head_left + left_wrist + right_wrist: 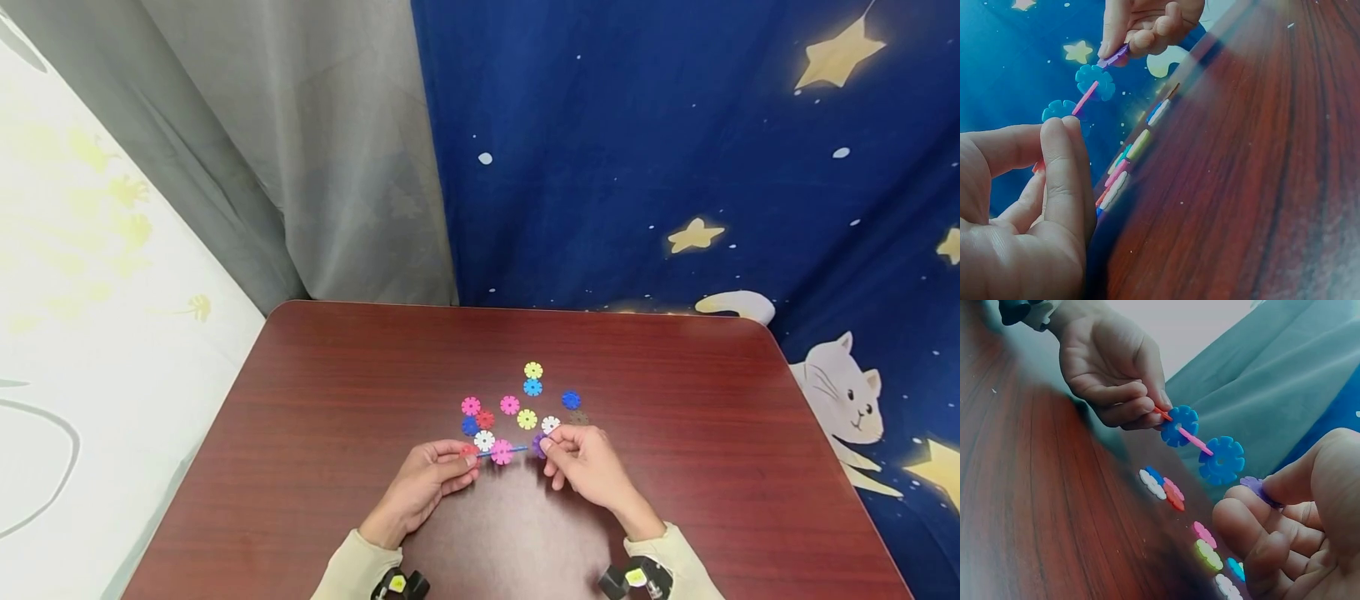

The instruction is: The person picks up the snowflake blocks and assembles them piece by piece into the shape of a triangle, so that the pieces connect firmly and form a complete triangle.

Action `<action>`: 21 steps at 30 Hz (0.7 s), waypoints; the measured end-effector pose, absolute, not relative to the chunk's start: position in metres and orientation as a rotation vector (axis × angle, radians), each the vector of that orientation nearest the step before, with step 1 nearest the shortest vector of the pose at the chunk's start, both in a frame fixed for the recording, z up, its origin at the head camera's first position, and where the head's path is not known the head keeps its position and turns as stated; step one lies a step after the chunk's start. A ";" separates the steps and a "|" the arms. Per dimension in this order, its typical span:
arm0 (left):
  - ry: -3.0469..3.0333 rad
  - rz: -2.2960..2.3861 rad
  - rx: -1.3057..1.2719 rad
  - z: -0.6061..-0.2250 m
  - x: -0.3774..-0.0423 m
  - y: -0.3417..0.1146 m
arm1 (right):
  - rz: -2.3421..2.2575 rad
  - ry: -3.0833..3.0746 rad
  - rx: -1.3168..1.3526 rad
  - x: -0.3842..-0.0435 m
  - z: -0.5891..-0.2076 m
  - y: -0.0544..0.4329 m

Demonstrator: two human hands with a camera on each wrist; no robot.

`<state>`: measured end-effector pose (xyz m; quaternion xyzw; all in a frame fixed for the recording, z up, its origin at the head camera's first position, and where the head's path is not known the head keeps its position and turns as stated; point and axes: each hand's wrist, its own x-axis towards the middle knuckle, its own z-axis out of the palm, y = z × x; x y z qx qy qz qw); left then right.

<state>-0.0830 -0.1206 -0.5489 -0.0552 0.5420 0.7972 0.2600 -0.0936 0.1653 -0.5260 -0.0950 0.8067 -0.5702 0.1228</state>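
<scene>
My left hand point(429, 482) pinches the red end disc point(1162, 413) of a short chain of notched, flower-shaped plastic discs. From there the chain runs through a blue disc point(1175, 435), a pink disc point(502, 452) and a second blue disc point(1225, 461), slotted crosswise into one another. Between thumb and fingers, my right hand point(588, 468) holds a purple disc point(1252, 482). In the right wrist view it sits close to the chain's free blue end, with a small gap; the left wrist view shows the two overlapping. Fingers cover part of the red and purple discs.
Several loose discs lie flat just beyond the hands on the brown table point(360, 375), among them a yellow one point(527, 419), a white one point(483, 441), a red one point(486, 419) and a dark blue one point(572, 400). Curtains point(360, 167) hang behind the table's far edge.
</scene>
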 end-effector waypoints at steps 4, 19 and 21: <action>1.470 2.158 -0.147 -0.549 -0.083 -0.120 | -1.686 2.324 -0.293 -0.093 -0.525 0.164; 1.475 2.159 -0.138 -0.547 -0.082 -0.118 | -1.759 2.271 -0.255 -0.091 -0.528 0.159; 1.481 2.161 -0.139 -0.547 -0.082 -0.118 | -1.767 2.263 -0.244 -0.090 -0.529 0.159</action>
